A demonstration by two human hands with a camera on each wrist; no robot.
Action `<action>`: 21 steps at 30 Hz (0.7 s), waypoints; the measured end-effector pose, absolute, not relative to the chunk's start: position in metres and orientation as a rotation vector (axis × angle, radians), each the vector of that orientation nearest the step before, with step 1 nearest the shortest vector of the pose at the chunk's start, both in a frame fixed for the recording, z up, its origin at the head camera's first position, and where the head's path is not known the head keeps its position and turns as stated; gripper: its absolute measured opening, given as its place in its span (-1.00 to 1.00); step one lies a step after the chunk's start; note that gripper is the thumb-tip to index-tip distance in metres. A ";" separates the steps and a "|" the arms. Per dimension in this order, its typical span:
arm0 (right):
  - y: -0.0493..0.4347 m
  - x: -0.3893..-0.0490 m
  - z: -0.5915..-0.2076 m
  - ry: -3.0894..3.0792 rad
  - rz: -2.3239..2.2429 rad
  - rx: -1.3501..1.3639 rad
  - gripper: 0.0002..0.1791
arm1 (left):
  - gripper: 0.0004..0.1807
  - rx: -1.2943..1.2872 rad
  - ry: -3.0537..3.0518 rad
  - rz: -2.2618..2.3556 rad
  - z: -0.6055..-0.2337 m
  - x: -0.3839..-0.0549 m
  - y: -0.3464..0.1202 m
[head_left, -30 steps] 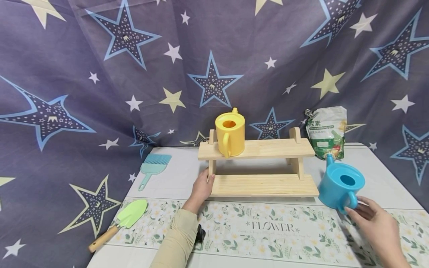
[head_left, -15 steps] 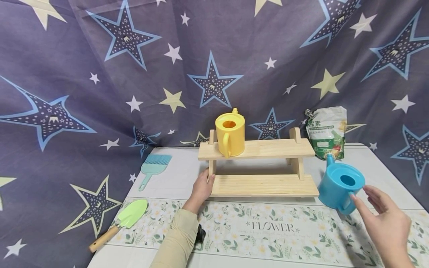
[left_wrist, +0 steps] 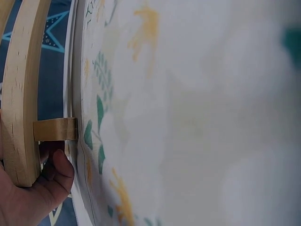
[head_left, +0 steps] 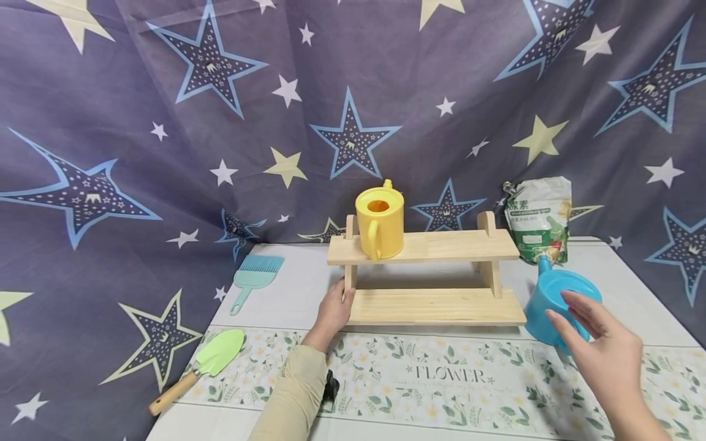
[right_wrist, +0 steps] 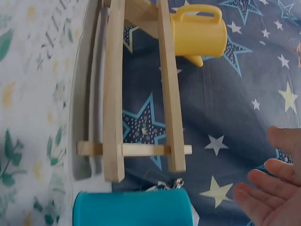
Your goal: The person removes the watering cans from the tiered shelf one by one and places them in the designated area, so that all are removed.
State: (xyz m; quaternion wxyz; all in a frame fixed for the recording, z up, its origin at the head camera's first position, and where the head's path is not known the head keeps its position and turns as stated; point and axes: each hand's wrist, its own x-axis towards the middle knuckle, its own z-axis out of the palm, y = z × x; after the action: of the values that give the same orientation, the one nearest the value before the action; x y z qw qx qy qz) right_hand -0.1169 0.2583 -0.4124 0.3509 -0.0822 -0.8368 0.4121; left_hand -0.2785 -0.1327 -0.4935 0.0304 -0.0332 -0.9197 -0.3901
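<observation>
My left hand (head_left: 334,309) grips the left end of a two-tier wooden plant stand (head_left: 436,304). In the left wrist view its thumb and fingers curl round the end of a board (left_wrist: 21,103). A yellow watering can (head_left: 388,223) stands upright on the upper tier, toward the left. To the right of the stand, a blue watering can (head_left: 543,312) rests upright on the table. My right hand (head_left: 609,349) is over its handle side, fingers spread and holding nothing, hiding the handle in part. The right wrist view has those open fingers (right_wrist: 263,193) apart from the blue can's side.
A green-and-white pouch (head_left: 537,223) stands behind the blue can. On the left lie a teal hand brush (head_left: 254,278) and a green trowel (head_left: 217,352) with a wooden handle. A floral mat (head_left: 430,380) crosses the table's front; a star-printed curtain (head_left: 242,110) hangs behind.
My right hand has come off the blue can's handle, drawn back to the right, then moved left and up over the can. The left hand and both cans stay put.
</observation>
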 end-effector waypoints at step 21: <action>0.220 -0.134 -0.396 -2.176 1.184 0.067 -0.55 | -0.47 -0.108 -2.833 -1.213 -0.492 -0.277 -0.133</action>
State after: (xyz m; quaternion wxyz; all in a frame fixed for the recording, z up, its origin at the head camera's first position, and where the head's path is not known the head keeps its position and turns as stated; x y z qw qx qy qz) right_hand -0.1341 0.2196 -0.3962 0.3256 0.0254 -0.8303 0.4517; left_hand -0.2772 -0.1332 -0.4919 0.0291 -0.0350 -0.9183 -0.3933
